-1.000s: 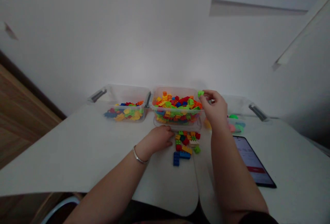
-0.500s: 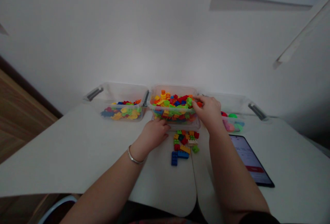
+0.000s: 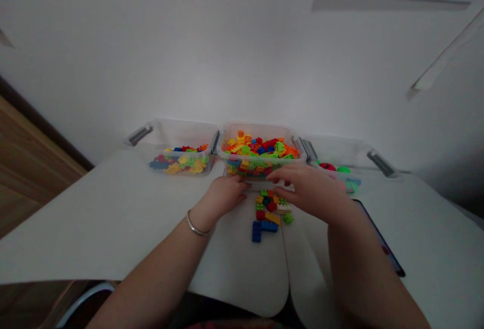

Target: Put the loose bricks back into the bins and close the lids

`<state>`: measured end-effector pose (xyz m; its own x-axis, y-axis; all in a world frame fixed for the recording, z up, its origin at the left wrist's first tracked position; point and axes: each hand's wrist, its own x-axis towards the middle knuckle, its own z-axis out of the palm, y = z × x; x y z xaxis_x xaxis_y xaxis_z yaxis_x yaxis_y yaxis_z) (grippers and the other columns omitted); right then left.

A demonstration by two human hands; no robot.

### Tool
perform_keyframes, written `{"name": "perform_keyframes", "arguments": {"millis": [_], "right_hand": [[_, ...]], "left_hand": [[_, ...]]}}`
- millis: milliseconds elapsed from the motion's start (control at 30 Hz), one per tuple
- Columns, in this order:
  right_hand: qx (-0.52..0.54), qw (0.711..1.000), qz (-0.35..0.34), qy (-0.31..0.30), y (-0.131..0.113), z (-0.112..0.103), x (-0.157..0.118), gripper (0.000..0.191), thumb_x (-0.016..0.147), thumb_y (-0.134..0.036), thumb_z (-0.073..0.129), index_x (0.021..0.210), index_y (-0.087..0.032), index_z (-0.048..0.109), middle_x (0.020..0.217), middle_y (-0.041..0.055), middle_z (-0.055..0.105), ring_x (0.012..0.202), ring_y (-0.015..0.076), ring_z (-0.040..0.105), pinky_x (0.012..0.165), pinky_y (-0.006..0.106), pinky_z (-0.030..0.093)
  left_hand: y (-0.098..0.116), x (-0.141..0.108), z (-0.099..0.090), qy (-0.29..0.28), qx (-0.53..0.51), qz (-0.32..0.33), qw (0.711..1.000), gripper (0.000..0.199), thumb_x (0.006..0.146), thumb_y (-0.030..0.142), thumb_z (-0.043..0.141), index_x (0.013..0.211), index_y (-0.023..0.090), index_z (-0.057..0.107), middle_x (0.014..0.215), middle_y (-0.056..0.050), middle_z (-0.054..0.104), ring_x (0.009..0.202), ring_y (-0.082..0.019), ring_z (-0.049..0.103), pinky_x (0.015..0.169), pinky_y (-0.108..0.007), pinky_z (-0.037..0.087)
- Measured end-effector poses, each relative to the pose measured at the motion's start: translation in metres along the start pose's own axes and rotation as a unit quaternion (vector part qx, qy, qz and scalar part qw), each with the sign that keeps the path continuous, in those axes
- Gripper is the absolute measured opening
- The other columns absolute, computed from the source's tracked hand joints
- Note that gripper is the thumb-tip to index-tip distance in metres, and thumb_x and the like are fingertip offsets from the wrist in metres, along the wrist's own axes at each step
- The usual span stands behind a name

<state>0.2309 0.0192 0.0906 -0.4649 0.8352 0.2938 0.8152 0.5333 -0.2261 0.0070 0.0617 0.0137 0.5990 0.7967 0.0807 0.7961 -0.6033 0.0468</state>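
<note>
A clear plastic box (image 3: 260, 127) full of colourful toy building bricks stands in the middle, above a clear flat base or lid. My left hand (image 3: 226, 194), with a bracelet at the wrist, rests on the table at the box's front left corner, fingers loosely stretched toward the base. In front of the box, my right hand (image 3: 306, 187) reaches in from the right over the loose bricks, fingers apart, and no brick shows in it. Beneath its fingertips lies a cluster of small bricks (image 3: 271, 206). Two blue bricks (image 3: 257, 231) lie nearest to me.
To the left is another clear box (image 3: 183, 129) with colourful pieces. On the right, a third clear box (image 3: 340, 145) holds round pieces. A phone (image 3: 381, 243) lies partly hidden behind my right forearm. Behind the boxes rises a white wall (image 3: 227, 41), and a seam splits the white table.
My right hand has left the bricks at the middle box's right side and come down in front of it, above the loose bricks. My left hand stays in place.
</note>
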Motion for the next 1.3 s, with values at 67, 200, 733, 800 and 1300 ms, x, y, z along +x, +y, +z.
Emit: {"name": "perform_keyframes", "arguments": {"millis": [67,200,733,800,1300], "right_hand": [[-0.058,0.995,0.006,-0.085,0.000,0.014,0.002,0.024,0.082,-0.019,0.063,0.097,-0.030,0.078,0.094,0.0024,0.077,0.083,0.0226,0.070,0.071,0.033,0.051],[-0.121,0.979,0.006,-0.166,-0.003,0.041,0.011,0.027,0.079,-0.010,0.062,0.091,-0.027,0.079,0.089,0.0074,0.077,0.080,0.0267,0.072,0.063,0.032,0.049],[-0.137,0.980,-0.038,-0.141,-0.003,0.064,0.021,0.027,0.086,-0.011,0.055,0.085,-0.021,0.079,0.086,0.0117,0.077,0.077,0.0282,0.073,0.059,0.032,0.053],[-0.134,0.980,-0.036,-0.143,-0.002,0.065,0.022,0.026,0.086,-0.011,0.055,0.085,-0.021,0.079,0.087,0.0119,0.077,0.078,0.0284,0.073,0.060,0.031,0.053],[-0.167,0.973,-0.032,-0.159,-0.007,0.053,0.030,0.029,0.093,-0.016,0.044,0.098,-0.018,0.073,0.100,0.0092,0.075,0.093,0.0243,0.071,0.070,0.030,0.053]], "left_hand": [[0.000,0.001,0.000,0.007,-0.002,0.002,1.000,0.030,0.086,0.023,0.065,0.115,0.026,0.072,0.107,-0.008,0.072,0.097,-0.027,0.069,0.077,-0.034,0.055],[-0.001,0.003,0.000,0.010,-0.002,0.010,1.000,0.030,0.086,0.022,0.065,0.114,0.027,0.072,0.106,-0.007,0.073,0.097,-0.026,0.069,0.079,-0.034,0.055],[-0.004,0.002,-0.013,0.009,0.017,-0.026,0.999,0.025,0.088,0.015,0.059,0.102,0.025,0.078,0.100,-0.009,0.077,0.097,-0.025,0.070,0.078,-0.032,0.054],[-0.004,0.001,-0.013,0.005,0.022,-0.039,0.999,0.026,0.088,0.015,0.058,0.101,0.024,0.078,0.099,-0.010,0.077,0.097,-0.026,0.071,0.078,-0.034,0.054],[-0.007,0.002,-0.012,0.004,0.011,-0.068,0.998,0.026,0.092,0.023,0.055,0.103,0.028,0.078,0.103,-0.008,0.077,0.095,-0.027,0.071,0.080,-0.038,0.055]]}}
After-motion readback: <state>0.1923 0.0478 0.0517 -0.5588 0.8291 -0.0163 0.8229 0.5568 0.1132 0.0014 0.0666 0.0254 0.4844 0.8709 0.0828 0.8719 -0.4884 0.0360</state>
